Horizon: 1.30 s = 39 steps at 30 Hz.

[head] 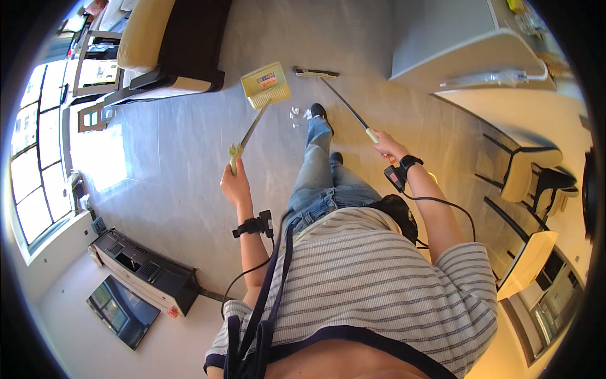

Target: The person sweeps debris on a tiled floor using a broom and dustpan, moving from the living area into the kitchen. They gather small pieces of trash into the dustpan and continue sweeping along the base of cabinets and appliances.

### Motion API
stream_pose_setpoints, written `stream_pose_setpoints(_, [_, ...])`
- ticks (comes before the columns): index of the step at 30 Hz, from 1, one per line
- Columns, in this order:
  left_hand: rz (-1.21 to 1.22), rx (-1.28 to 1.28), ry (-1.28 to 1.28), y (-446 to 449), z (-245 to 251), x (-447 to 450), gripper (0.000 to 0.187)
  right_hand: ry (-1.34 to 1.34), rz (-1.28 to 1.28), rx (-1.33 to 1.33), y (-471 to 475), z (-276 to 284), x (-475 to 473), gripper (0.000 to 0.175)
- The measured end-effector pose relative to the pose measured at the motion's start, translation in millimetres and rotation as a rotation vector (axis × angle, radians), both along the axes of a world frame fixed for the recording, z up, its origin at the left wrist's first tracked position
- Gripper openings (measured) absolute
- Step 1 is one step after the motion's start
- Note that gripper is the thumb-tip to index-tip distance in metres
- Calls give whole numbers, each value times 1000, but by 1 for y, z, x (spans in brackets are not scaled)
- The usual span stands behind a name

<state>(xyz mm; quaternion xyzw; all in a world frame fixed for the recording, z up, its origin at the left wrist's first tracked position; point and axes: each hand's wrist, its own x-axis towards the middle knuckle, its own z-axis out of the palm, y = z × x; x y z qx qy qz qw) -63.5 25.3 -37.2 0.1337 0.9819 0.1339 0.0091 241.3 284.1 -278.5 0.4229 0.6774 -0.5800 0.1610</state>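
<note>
My left hand [235,182] grips the pale green handle of a long-handled dustpan [266,86], whose yellow-green pan bears a printed label and lies ahead of me on the left. In my right hand [389,144] is the light green grip of a broom [348,105] with a dark shaft. The broom head [316,73] is at the floor, to the right of the pan and apart from it. Several scraps of crumpled white litter [295,112] lie on the grey floor beside my forward shoe [319,112], nearer to me than the pan and the broom head.
A dark-framed sofa with a cream cushion [142,35] stands at the upper left. A grey cabinet or counter [440,35] is at the upper right, with chairs [525,166] at the right. A low black-topped TV cabinet [147,267] is at the lower left.
</note>
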Motion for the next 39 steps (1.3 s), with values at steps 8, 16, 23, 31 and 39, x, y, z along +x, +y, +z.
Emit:
stream_pose_setpoints(8, [-60,25,83,-36,-23,2,48,-12,3,-11,-26,-8,24,69])
stream_pose_setpoints(16, [-30,-56,61,-44,-15,16,49,6,-9,-17,-34,30,18,62])
stream_pose_setpoints(23, [9,-106,-15,-40,-21,20,50,37,0,-146,-48,19,31,57])
stream_pose_setpoints(31, [23,-115,-38,-67,-43,9,52,87,-140,-387,-48,22,46,68])
stream_pose_setpoints(39, [39,-103,-79,-121,-40,6,50,134,-104,-225,-85,51,31,63])
